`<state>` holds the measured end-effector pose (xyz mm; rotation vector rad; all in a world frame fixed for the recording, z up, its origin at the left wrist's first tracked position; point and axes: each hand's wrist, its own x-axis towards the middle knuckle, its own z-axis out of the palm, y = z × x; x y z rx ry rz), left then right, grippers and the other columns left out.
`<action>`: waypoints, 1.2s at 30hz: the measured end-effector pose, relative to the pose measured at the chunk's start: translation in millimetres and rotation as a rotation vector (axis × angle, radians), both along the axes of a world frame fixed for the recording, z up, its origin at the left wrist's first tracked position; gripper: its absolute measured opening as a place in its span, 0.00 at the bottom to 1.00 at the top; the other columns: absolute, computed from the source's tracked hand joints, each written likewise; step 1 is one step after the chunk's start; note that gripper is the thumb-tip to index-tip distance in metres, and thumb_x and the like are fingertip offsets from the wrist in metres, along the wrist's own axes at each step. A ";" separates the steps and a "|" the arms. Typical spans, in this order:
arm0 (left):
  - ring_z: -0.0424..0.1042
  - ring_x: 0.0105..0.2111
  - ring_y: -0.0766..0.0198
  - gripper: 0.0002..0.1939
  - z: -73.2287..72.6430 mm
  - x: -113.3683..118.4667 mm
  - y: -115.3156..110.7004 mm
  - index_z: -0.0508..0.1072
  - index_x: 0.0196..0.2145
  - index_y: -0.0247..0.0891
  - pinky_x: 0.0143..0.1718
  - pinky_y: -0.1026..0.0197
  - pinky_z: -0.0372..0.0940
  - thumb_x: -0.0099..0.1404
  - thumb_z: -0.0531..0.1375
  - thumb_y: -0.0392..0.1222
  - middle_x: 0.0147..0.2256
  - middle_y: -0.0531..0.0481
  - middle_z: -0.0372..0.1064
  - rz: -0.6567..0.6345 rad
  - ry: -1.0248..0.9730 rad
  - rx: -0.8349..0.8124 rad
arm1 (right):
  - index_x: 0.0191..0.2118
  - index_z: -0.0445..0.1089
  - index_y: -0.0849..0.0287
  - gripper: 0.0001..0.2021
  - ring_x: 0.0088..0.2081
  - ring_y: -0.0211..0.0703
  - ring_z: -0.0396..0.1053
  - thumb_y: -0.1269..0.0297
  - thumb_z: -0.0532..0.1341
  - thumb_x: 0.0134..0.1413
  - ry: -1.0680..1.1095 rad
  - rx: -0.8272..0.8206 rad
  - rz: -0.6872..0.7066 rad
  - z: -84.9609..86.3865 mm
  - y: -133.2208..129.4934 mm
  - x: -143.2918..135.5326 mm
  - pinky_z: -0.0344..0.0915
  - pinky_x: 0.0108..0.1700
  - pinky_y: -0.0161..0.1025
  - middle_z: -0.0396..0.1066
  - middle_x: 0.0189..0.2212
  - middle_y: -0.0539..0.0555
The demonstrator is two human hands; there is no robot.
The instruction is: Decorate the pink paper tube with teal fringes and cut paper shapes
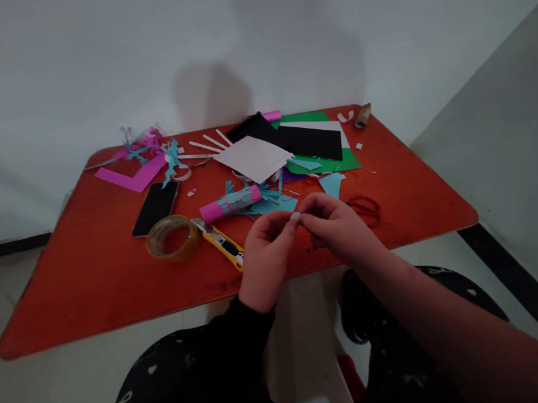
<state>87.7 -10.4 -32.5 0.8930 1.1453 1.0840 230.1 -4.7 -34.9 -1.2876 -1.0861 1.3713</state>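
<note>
My left hand (266, 256) and my right hand (341, 228) meet above the front of the red table (124, 284). Both pinch one tiny whitish piece (296, 217) between their fingertips; whether it is paper or tape I cannot tell. Just left of my left hand lies a yellow utility knife (225, 245), its blade end toward a roll of tape (172, 237). Behind the hands rests a pink tube (231, 203) wrapped with scalloped blue paper and fringed at its right end. Red-handled scissors (365, 209) lie beyond my right hand, partly hidden.
A phone (156, 207) lies at the left. White paper (255, 158), black sheets (313, 139) and a green sheet (344, 164) overlap at the back. Pink paper (136, 176), blue scraps (331, 184) and white sticks (205, 146) are scattered around. A brown cardboard roll (363, 116) sits back right.
</note>
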 end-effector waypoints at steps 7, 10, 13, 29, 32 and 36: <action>0.65 0.27 0.70 0.16 -4.9 -2.9 2.8 0.78 0.38 0.38 0.29 0.66 0.60 0.57 0.71 0.50 0.30 0.53 0.71 -0.034 0.010 -0.036 | 0.31 0.66 0.55 0.10 0.19 0.30 0.51 0.59 0.67 0.51 -0.065 -0.017 0.051 0.0 5.2 6.4 0.48 0.19 0.31 0.58 0.21 0.42; 0.63 0.26 0.71 0.17 -5.2 -3.6 3.2 0.77 0.38 0.38 0.27 0.67 0.58 0.55 0.72 0.50 0.29 0.53 0.71 -0.033 -0.012 -0.062 | 0.30 0.66 0.56 0.11 0.19 0.30 0.51 0.58 0.68 0.49 -0.066 -0.031 0.051 0.3 5.2 5.9 0.47 0.19 0.31 0.58 0.20 0.42; 0.61 0.24 0.73 0.18 -6.1 -1.7 2.5 0.76 0.39 0.38 0.26 0.67 0.57 0.55 0.72 0.49 0.30 0.54 0.71 -0.022 -0.103 -0.087 | 0.29 0.65 0.56 0.13 0.18 0.29 0.50 0.58 0.69 0.48 0.028 -0.072 0.015 0.2 4.4 1.9 0.46 0.19 0.31 0.58 0.20 0.42; 0.58 0.22 0.73 0.15 -9.9 10.5 4.2 0.76 0.34 0.37 0.24 0.68 0.54 0.56 0.71 0.49 0.24 0.57 0.66 0.046 -0.053 -0.025 | 0.31 0.64 0.56 0.12 0.19 0.31 0.53 0.55 0.66 0.51 -0.068 -0.023 -0.024 3.3 3.4 5.6 0.50 0.21 0.33 0.60 0.21 0.43; 0.55 0.20 0.74 0.15 -6.0 8.6 5.3 0.73 0.33 0.37 0.21 0.68 0.49 0.57 0.70 0.50 0.22 0.59 0.62 0.035 -0.069 -0.088 | 0.34 0.69 0.57 0.08 0.28 0.39 0.64 0.58 0.64 0.54 -0.626 0.199 -0.009 8.8 11.5 36.1 0.58 0.30 0.37 0.71 0.31 0.52; 0.56 0.19 0.75 0.18 -3.6 4.2 5.9 0.70 0.32 0.38 0.18 0.68 0.45 0.55 0.71 0.51 0.24 0.60 0.61 0.048 -0.144 -0.173 | 0.31 0.69 0.58 0.08 0.32 0.45 0.67 0.62 0.59 0.59 -1.396 -0.037 0.050 11.6 18.1 89.4 0.52 0.29 0.40 0.73 0.33 0.58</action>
